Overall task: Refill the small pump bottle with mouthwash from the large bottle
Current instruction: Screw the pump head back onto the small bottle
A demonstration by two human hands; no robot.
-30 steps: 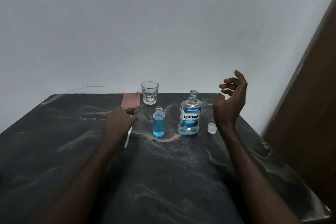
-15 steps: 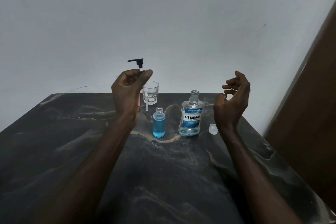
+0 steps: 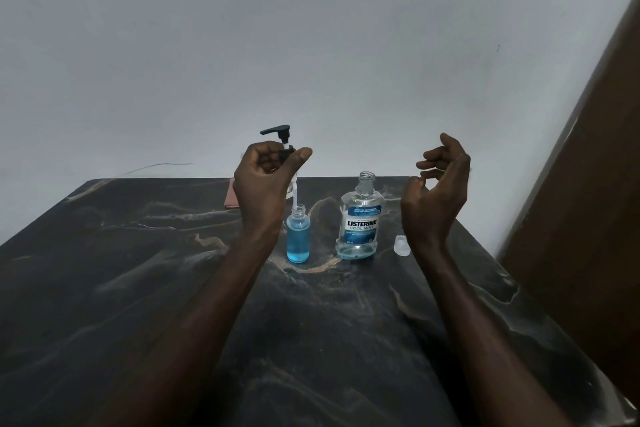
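The small clear bottle [image 3: 298, 236] stands uncapped on the dark table [image 3: 138, 288], mostly full of blue liquid. My left hand [image 3: 266, 177] holds the black pump head [image 3: 278, 133] above it, and the white dip tube hangs down to just over the bottle's neck. To the right stands the large Listerine bottle [image 3: 360, 218], uncapped, with only a little liquid at the bottom. Its clear cap [image 3: 401, 245] lies on the table further right. My right hand [image 3: 436, 191] hovers above the cap, fingers loosely curled, holding nothing.
A pink cloth [image 3: 231, 196] lies at the table's back edge, partly hidden by my left hand. A white wall rises behind the table. A brown wooden panel [image 3: 581, 201] stands along the right side. A thin wire [image 3: 156, 167] runs at the back left.
My left hand picked the pump head up from the table, raised it, then moved right until the tube hangs over the small bottle's neck. My right hand stayed almost still.
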